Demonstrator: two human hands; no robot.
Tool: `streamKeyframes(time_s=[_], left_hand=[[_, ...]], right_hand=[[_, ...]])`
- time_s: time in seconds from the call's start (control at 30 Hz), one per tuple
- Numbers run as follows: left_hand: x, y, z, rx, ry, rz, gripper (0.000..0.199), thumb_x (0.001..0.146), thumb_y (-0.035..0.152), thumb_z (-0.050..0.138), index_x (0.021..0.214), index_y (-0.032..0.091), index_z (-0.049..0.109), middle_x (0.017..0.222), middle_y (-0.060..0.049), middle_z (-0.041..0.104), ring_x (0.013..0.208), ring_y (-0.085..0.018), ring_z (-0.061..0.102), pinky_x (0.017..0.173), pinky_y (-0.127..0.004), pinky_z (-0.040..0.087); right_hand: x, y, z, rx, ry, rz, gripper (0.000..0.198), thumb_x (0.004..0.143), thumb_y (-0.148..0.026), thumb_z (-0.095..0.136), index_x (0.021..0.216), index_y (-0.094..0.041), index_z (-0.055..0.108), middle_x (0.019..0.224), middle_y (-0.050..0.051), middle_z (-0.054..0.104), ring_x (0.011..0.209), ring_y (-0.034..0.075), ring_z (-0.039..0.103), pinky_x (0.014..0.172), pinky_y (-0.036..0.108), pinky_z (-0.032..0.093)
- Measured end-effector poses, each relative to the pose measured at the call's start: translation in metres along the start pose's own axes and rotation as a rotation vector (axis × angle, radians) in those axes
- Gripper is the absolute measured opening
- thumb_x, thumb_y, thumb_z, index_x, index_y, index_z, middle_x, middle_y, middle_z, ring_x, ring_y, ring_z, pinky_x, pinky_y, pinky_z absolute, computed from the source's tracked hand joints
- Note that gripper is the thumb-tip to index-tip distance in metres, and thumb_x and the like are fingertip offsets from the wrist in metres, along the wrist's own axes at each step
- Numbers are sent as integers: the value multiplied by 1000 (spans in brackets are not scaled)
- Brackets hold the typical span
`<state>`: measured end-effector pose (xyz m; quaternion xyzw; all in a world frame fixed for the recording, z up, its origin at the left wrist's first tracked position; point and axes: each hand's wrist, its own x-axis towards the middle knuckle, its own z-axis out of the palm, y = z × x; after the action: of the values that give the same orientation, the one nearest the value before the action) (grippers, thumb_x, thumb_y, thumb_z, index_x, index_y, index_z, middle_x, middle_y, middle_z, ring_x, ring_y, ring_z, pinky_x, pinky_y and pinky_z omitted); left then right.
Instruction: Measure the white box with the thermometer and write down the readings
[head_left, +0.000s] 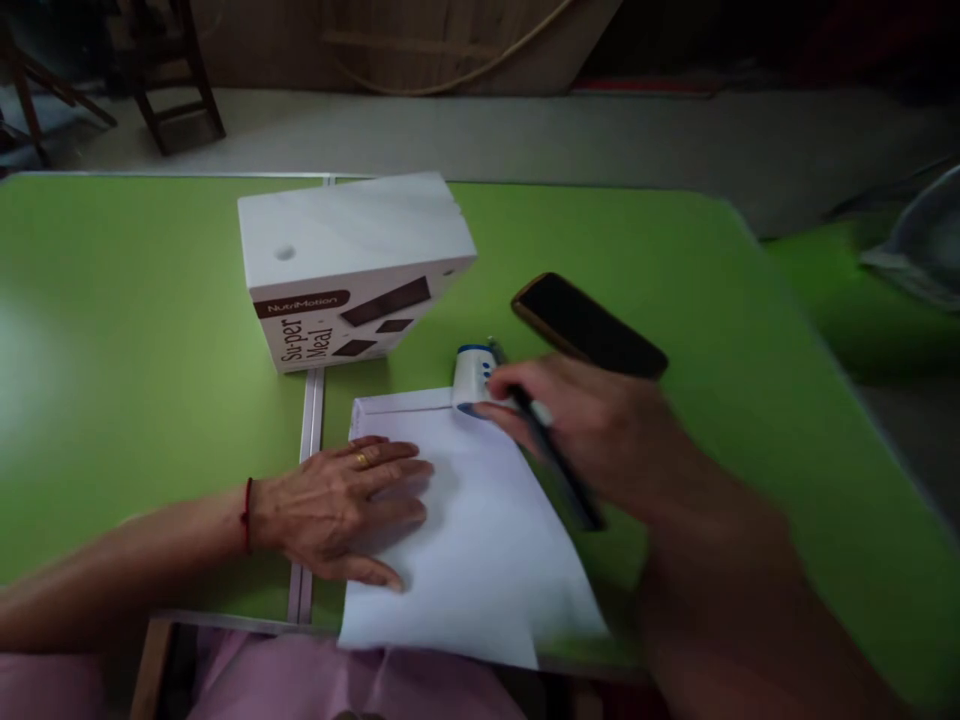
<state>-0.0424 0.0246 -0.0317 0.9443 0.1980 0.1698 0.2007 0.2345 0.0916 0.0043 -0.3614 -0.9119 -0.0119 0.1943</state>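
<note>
My left hand (352, 505) lies flat with its fingers spread on a sheet of white paper (480, 560), near its left edge. My right hand (600, 425) is closed on a dark pen (559, 465) that slants down toward me; the hand is somewhat blurred. Its fingertips are at a small white object with blue ends and blue dots (469, 375), which sits over the top edge of the paper. Whether they also grip that object I cannot tell. A line runs along the paper's top edge.
A white "NutriMotion Su-per Meal" box (352, 240) stands behind the paper on the green table (135, 330). A dark phone (592, 325) lies just beyond my right hand. A metal seam crosses the table at left. A wooden chair (176, 80) stands on the floor beyond.
</note>
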Motion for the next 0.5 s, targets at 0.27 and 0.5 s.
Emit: streamKeyframes(time_s=[0.27,0.5], left_hand=[[6,16,3,4,-329,-217,105,67,87,67,154,33,43,168,-20,16,152,-55,0,119,-75,8],[12,33,5,129,-361,-295,109,59,73,84,150,27,45,164,-29,14,149,-61,3,113,-81,10]], right_hand=[[-5,36,6,160,-392,441,30,77,-43,73,94,-22,61,80,9,72,69,29,69,62,39,52],[8,-7,-4,268,48,701,49,66,-65,75,83,-25,54,65,0,60,52,17,54,49,31,41]])
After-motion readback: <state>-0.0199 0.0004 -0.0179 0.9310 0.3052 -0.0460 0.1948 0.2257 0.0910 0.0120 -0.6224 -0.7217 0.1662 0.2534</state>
